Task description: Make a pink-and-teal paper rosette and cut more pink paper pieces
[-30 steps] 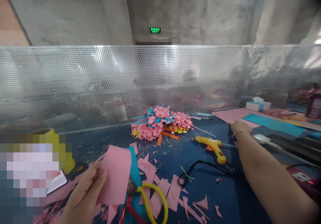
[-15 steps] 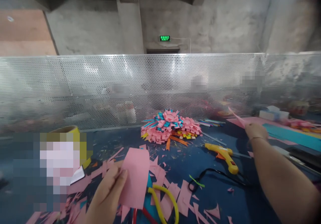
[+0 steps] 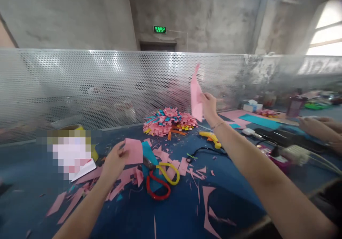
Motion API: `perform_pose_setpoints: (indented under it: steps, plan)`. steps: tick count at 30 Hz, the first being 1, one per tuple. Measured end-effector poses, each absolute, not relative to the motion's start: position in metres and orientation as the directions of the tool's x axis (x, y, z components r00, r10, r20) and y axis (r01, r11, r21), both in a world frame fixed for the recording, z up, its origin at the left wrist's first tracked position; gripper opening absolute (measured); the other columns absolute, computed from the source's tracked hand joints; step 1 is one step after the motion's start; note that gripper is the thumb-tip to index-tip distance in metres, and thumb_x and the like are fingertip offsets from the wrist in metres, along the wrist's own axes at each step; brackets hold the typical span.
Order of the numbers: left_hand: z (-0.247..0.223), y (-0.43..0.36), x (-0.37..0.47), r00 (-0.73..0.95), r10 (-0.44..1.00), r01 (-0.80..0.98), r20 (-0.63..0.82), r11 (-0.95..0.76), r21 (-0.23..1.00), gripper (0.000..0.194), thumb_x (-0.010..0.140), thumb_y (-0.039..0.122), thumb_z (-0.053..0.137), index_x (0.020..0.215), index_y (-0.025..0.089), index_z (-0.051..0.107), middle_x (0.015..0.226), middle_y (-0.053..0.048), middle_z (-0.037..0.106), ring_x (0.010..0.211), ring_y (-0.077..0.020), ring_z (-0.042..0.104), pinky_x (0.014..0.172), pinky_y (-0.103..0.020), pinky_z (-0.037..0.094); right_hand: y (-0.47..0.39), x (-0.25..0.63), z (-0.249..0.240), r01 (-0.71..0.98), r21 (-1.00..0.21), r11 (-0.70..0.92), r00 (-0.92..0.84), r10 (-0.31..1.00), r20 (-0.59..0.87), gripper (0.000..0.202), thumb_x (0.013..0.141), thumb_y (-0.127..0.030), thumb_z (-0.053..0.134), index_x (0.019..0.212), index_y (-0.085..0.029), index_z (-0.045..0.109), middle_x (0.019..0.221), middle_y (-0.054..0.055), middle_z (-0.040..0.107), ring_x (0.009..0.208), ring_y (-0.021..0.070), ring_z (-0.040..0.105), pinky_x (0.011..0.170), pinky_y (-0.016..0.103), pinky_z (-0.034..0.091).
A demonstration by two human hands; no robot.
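Right hand (image 3: 209, 105) pinching a pink sheet (image 3: 196, 100) upright over a blue worktable (image 3: 128, 221), head-camera view, while the left hand (image 3: 113, 160), thumb and fingers clamped together, grips a smaller pink piece (image 3: 134, 151). Just right of the left hand, red-and-yellow-handled scissors (image 3: 153, 167) lie on blue paper (image 3: 150, 153) among pink scraps (image 3: 183, 166). Beyond the left hand, toward the right one, sits a pile of pink-and-blue paper flowers (image 3: 166, 123), apparently finished; the work looks partway along, as no fringe shows on the held paper. Below the right hand, a yellow glue gun (image 3: 207, 134) lies partly hidden by the wrist. Well above both hands, a green sign (image 3: 159, 29) reads "EXIT" beneath Chinese characters. No brand is legible.
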State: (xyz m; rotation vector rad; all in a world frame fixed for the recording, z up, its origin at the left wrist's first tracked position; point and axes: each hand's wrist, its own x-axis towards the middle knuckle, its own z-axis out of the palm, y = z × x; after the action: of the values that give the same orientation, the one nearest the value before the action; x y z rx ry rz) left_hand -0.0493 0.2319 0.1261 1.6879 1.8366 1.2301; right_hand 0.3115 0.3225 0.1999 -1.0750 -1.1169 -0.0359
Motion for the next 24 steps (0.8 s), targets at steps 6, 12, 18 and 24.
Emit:
perform_pose_setpoints:
  steps: [6,12,18,24]
  plan:
    - [0.125,0.224,-0.037,-0.193,0.877,0.501,0.44,-0.298,0.812,0.055,0.055,0.038,0.065,0.104,0.015,0.055,0.123,-0.015,0.048,0.123,-0.032,0.031,0.099,-0.042,0.027,0.237,0.215,0.17,0.596,-0.414,0.689,0.042,0.488,0.872,0.013,0.076,-0.025,0.048,0.075,-0.018,0.059,0.072,0.002,0.059,0.067,0.0143,0.054,0.063,0.026,0.043]
    - [0.141,0.197,-0.007,0.055,0.965,-0.2,0.256,-0.24,0.95,0.037,0.07,0.04,0.053,0.099,0.019,0.054,0.107,-0.009,0.059,0.091,-0.0218,0.058,0.076,-0.036,0.048,0.208,0.183,0.112,0.502,0.037,0.864,-0.486,0.246,0.839,0.011,0.082,-0.02,0.046,0.078,-0.018,0.057,0.082,0.006,0.062,0.085,0.0179,0.054,0.081,0.034,0.044]
    - [0.129,0.195,-0.002,-0.047,0.993,-0.239,0.11,-0.118,0.964,0.039,0.058,0.014,0.062,0.096,0.013,0.057,0.093,-0.01,0.064,0.078,-0.0205,0.061,0.066,-0.033,0.051,0.207,0.176,0.094,0.409,0.113,0.906,-0.638,0.195,0.745,0.012,0.084,-0.021,0.047,0.086,-0.016,0.058,0.089,0.007,0.063,0.087,0.0167,0.054,0.084,0.035,0.043]
    - [0.121,0.212,-0.02,-0.165,0.952,-0.012,0.256,-0.261,0.965,0.031,0.057,0.017,0.062,0.088,0.012,0.063,0.095,-0.01,0.065,0.087,-0.023,0.059,0.07,-0.03,0.049,0.212,0.195,0.1,0.489,-0.002,0.872,-0.501,0.283,0.818,0.016,0.081,-0.011,0.047,0.09,-0.016,0.06,0.088,0.006,0.064,0.082,0.0177,0.056,0.079,0.036,0.044]
